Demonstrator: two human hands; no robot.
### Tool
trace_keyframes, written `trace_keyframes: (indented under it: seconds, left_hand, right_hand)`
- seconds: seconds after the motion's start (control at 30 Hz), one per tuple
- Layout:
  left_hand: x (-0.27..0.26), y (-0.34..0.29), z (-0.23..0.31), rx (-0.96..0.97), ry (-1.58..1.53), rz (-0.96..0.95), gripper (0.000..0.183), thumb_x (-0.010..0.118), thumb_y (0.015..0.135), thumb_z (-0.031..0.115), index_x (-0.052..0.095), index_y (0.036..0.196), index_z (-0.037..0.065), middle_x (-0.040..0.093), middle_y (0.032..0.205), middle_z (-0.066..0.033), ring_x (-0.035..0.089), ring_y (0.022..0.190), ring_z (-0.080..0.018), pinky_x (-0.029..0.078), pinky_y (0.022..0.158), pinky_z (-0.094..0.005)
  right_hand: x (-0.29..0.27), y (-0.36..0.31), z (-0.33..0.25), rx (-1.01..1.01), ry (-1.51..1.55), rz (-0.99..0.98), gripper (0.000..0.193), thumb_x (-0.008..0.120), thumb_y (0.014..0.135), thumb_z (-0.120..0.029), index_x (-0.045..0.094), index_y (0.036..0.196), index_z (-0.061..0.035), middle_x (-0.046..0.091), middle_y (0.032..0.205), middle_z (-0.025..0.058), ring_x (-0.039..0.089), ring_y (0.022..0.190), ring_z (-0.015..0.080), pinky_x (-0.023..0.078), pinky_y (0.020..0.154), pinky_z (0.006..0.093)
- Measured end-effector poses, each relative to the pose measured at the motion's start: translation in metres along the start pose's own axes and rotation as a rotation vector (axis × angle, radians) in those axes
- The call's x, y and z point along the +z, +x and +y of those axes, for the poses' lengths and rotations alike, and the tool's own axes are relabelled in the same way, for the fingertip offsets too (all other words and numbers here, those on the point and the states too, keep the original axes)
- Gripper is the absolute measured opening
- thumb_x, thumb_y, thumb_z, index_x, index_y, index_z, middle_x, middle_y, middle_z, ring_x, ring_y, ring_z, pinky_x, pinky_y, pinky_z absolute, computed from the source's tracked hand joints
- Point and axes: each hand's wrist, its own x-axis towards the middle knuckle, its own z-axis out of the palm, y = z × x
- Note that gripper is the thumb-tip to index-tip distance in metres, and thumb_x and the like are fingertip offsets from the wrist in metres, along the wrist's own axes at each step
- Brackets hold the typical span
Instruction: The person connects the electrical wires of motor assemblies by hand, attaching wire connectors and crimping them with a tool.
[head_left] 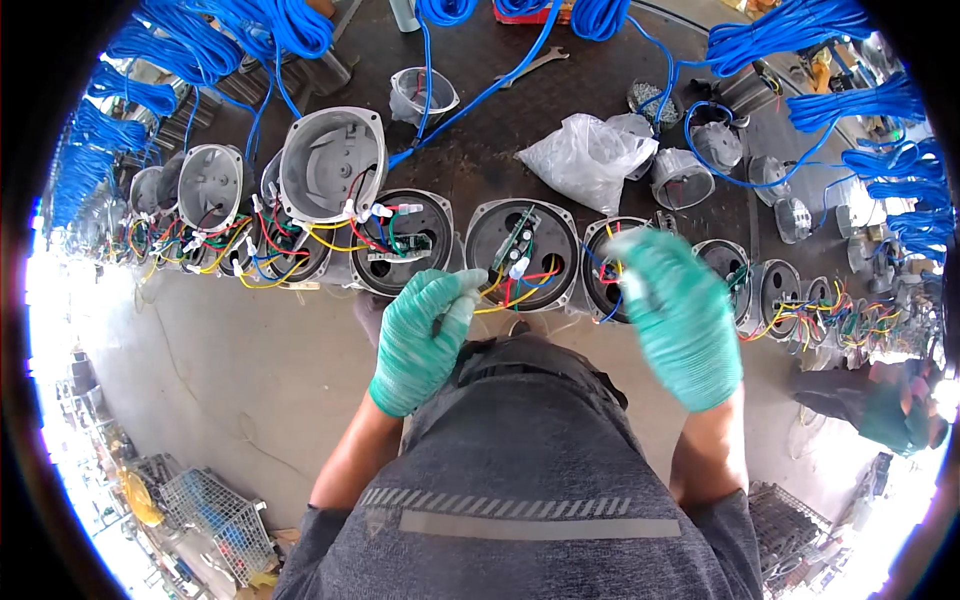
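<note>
My left hand (422, 338), in a green glove with pale fingertips, is pinched closed on a yellow wire (490, 309) at the near edge of a round grey metal housing (572, 232). Inside that housing stands a small green circuit board (516, 236), with red, green and yellow wires and a white connector (519, 268) beside it. My right hand (682, 312), gloved the same way, is smeared by motion over the housing to the right (596, 236). Its fingers cannot be made out clearly. Left of centre, another housing (440, 207) holds a board and wires.
Housings with loose wires line the bench's near edge on both sides. A deep grey cover (334, 160) leans at the left. Further back are a plastic bag (588, 162), a wrench (538, 66), a bowl of small parts (654, 100) and coiled blue cables (790, 38). Another person (895, 405) is at right.
</note>
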Motion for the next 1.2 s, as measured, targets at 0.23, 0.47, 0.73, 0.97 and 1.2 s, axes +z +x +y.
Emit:
trace_keyframes:
  seconds: [0.23, 0.47, 0.73, 0.97, 1.2]
  left_hand:
    - [0.002, 0.002, 0.007, -0.019, 0.012, -0.106, 0.053, 0.063, 0.099, -0.010, 0.061, 0.150, 0.002, 0.074, 0.115, -0.0092, 0.072, 0.105, -0.0172, 0.058, 0.095, -0.0313]
    - [0.000, 0.012, 0.021, 0.201, 0.145, -0.164, 0.065, 0.084, 0.083, 0.007, 0.065, 0.145, 0.003, 0.074, 0.104, -0.0101, 0.069, 0.097, -0.0309, 0.055, 0.093, -0.0427]
    - [0.011, 0.010, 0.024, 0.222, 0.242, -0.041, 0.018, 0.081, 0.087, 0.005, 0.078, 0.105, 0.003, 0.072, 0.091, -0.0111, 0.068, 0.087, -0.0334, 0.052, 0.082, -0.0455]
    - [0.012, 0.006, 0.014, 0.068, 0.220, 0.011, 0.011, 0.071, 0.101, 0.005, 0.075, 0.110, 0.004, 0.074, 0.101, -0.0102, 0.071, 0.086, -0.0187, 0.057, 0.077, -0.0328]
    - [0.007, 0.004, 0.005, 0.054, 0.176, 0.033, 0.012, 0.067, 0.104, 0.006, 0.070, 0.115, 0.002, 0.076, 0.100, -0.0112, 0.073, 0.088, -0.0190, 0.058, 0.082, -0.0342]
  right_hand:
    - [0.075, -0.005, -0.022, -0.039, 0.251, -0.117, 0.030, 0.068, 0.099, -0.010, 0.069, 0.127, -0.0030, 0.071, 0.112, 0.0210, 0.073, 0.096, 0.0413, 0.060, 0.083, 0.0496]
    - [0.079, -0.023, -0.024, -0.102, 0.211, -0.199, 0.042, 0.066, 0.097, 0.000, 0.067, 0.139, -0.0014, 0.071, 0.125, 0.0203, 0.072, 0.108, 0.0414, 0.062, 0.089, 0.0481]
    - [0.079, -0.017, -0.018, -0.045, 0.182, 0.057, 0.042, 0.063, 0.089, 0.007, 0.067, 0.129, -0.0002, 0.069, 0.123, 0.0223, 0.070, 0.106, 0.0432, 0.059, 0.092, 0.0480]
    - [0.097, 0.003, -0.012, 0.021, -0.244, -0.104, 0.022, 0.069, 0.087, -0.001, 0.069, 0.110, -0.0027, 0.065, 0.107, 0.0188, 0.074, 0.097, 0.0359, 0.061, 0.078, 0.0447]
    - [0.099, -0.004, -0.015, 0.094, -0.194, -0.087, 0.026, 0.069, 0.098, -0.010, 0.073, 0.123, -0.0048, 0.066, 0.111, 0.0169, 0.073, 0.097, 0.0365, 0.061, 0.082, 0.0454]
